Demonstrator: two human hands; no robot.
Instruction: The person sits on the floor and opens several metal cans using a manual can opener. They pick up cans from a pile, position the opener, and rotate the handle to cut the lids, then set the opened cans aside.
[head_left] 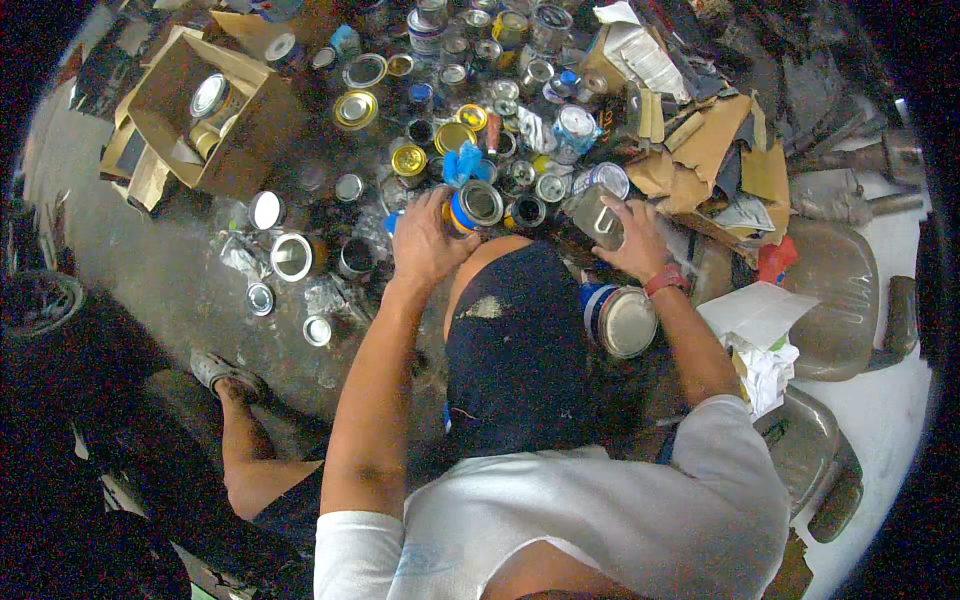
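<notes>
My left hand (427, 245) is wrapped round a small blue and yellow can (482, 204), whose grey round end faces up. In my right hand (640, 246) is a greyish boxy container (590, 213) with a pale loop-shaped mark or handle, tilted and held at its right side. Its exact kind I cannot make out. Just beyond it stands a round tin with a pale top (606, 180). A crumpled blue cloth or glove (466, 163) lies past the can. Below my right hand a larger blue and white can (628, 323) sits beside my knee.
Many tins and lids crowd the floor ahead, among them a yellow-rimmed tin (355, 109). An opened cardboard box (250, 95) holding cans stands at the far left. Torn cardboard (700, 150) is piled at the right, near a brown plastic chair (835, 290) and white paper (757, 312).
</notes>
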